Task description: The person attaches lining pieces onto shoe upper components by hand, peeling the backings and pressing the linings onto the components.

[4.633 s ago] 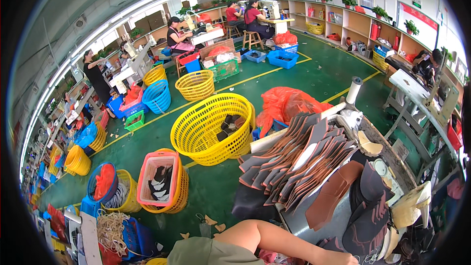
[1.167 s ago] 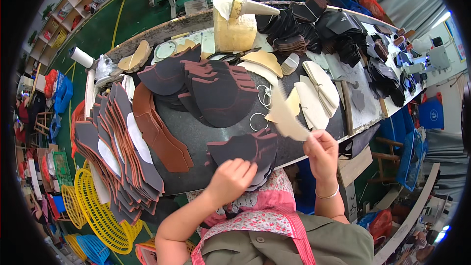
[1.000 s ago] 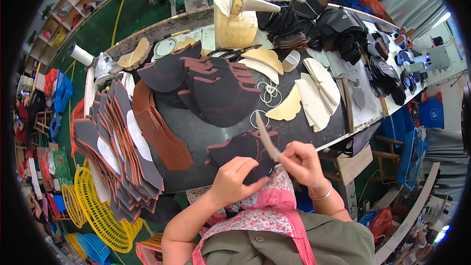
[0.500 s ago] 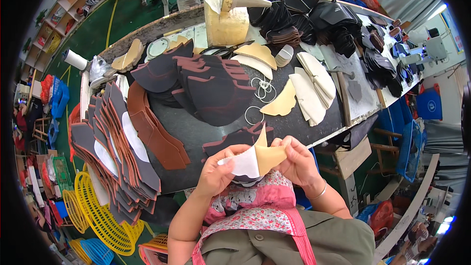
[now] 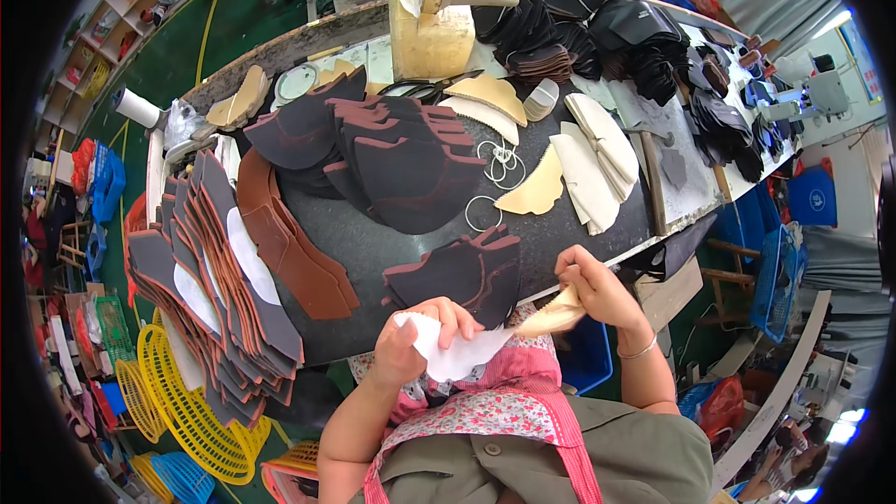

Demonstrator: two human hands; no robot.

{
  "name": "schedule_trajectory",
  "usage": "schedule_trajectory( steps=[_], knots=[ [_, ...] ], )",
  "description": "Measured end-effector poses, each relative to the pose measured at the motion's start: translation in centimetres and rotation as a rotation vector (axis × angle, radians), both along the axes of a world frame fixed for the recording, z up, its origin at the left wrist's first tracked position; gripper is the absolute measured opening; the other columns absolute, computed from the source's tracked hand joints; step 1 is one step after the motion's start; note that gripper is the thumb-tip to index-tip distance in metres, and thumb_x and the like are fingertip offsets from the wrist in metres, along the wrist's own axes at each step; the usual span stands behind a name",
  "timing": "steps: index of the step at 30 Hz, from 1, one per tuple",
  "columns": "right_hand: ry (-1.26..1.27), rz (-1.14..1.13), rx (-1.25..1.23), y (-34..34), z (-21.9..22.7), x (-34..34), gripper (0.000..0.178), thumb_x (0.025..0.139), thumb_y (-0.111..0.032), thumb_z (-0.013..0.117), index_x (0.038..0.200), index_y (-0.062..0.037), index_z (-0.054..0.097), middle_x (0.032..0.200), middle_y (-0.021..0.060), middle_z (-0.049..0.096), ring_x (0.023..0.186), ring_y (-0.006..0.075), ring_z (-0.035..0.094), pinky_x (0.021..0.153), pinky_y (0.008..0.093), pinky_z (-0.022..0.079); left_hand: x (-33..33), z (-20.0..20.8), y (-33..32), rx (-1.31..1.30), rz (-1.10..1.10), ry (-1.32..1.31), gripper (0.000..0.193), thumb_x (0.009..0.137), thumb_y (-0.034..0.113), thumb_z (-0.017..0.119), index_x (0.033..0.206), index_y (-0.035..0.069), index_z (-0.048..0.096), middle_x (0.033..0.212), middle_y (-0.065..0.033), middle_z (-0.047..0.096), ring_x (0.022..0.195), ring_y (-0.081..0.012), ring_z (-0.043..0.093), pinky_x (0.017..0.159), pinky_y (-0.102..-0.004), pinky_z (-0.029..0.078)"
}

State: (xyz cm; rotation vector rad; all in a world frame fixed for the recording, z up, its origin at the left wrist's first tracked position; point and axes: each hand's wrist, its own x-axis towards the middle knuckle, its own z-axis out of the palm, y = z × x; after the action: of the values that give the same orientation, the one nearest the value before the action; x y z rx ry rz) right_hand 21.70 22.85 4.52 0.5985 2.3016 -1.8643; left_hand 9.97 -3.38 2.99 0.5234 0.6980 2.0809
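My left hand point(image 5: 401, 353) is closed on a white cut piece point(image 5: 459, 357), its fingers folded over the upper edge. Pinched in my right hand point(image 5: 597, 291) is a yellowish-tan sheet point(image 5: 551, 315), stretched and slightly blurred. The two meet at a narrow point between my hands, in front of my apron; whether they are still joined there I cannot tell. Just beyond my hands lies a small stack of dark cut pieces with reddish-brown edges point(image 5: 457, 271).
A large dark stack point(image 5: 411, 168) covers the middle of the table, with brown pieces point(image 5: 289, 247) and fanned grey pieces point(image 5: 215, 280) to its left. Tan and white pieces point(image 5: 593, 168) lie right of it. A block with a horn point(image 5: 431, 42) stands at the back.
My hands have drawn apart, the right one moving up and to the right with the tan sheet. The white piece hangs lower, and more of the small dark stack shows.
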Motion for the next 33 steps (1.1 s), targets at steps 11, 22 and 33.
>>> schedule_trajectory(
  steps=[11,22,33],
  knots=[
    [0.259,0.262,0.243,-5.7,1.4,-2.5,0.015,0.081,-0.005,0.066,0.071,0.0007,0.056,0.065,0.0068,0.058,0.058,0.0158,0.056,0.053,0.0273,0.042,-0.3,3.9,1.4,-0.793,-0.026,0.660,0.043,0.079,0.005,0.066,0.120,-0.001,0.054,0.087,-0.0101,0.069,0.070,-0.0086,0.062,0.065,-0.0243,0.050],
    [0.180,0.188,0.385,-5.5,-2.7,-4.1,0.024,0.071,-0.011,0.077,0.069,0.0016,0.057,0.062,0.0070,0.055,0.052,0.0115,0.055,0.048,0.0254,0.043,-0.9,-1.4,-1.5,-1.017,0.282,0.518,0.036,0.073,0.004,0.075,0.106,0.000,0.058,0.071,-0.0012,0.063,0.057,-0.0004,0.052,0.050,-0.0163,0.040],
    [0.390,0.282,0.956,-6.1,-1.8,-4.5,0.039,0.068,-0.029,0.077,0.060,-0.0036,0.049,0.062,0.0063,0.046,0.054,0.0242,0.054,0.048,0.0347,0.044,-0.5,-1.4,-1.2,-1.132,0.283,0.808,0.034,0.074,0.009,0.074,0.101,0.000,0.056,0.074,-0.0090,0.061,0.057,-0.0153,0.059,0.055,-0.0278,0.048]
  ],
)
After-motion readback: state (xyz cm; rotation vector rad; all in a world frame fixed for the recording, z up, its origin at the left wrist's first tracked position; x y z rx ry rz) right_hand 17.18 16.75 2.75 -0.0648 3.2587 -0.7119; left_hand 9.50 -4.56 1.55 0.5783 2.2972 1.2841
